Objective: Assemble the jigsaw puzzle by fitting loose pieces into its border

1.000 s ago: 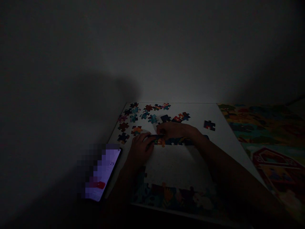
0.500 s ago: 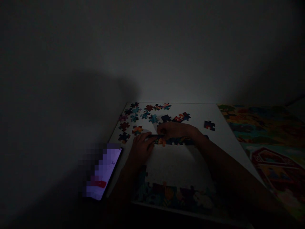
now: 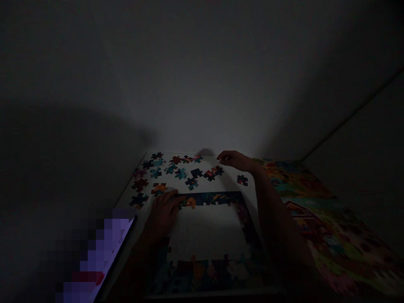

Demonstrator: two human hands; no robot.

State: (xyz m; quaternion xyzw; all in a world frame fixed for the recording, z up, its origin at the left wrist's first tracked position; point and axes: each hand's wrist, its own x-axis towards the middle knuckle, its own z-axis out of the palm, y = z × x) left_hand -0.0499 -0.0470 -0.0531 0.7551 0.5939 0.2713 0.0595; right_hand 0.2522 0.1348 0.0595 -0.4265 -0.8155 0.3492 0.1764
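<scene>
My left hand (image 3: 162,214) rests on the left end of the top strip of a partly built jigsaw border (image 3: 208,199), its fingers spread and close to an orange piece. My right hand (image 3: 236,160) is out at the far edge of the white table (image 3: 202,227), fingers extended, holding nothing I can see. Several loose jigsaw pieces (image 3: 180,173) lie scattered across the far part of the table, just left of that hand. A single dark piece (image 3: 242,180) sits apart on the right. The border's lower strip (image 3: 202,273) lies near me, partly in shadow.
A lit phone (image 3: 104,256) with a blurred screen lies at the lower left, beside the table's left edge. A colourful printed picture (image 3: 315,210) spreads along the table's right side. A plain wall stands behind the table.
My right hand has left the border and moved to the table's far edge. My left hand stays on the border. The whole view has shifted, with the table now lower and further left.
</scene>
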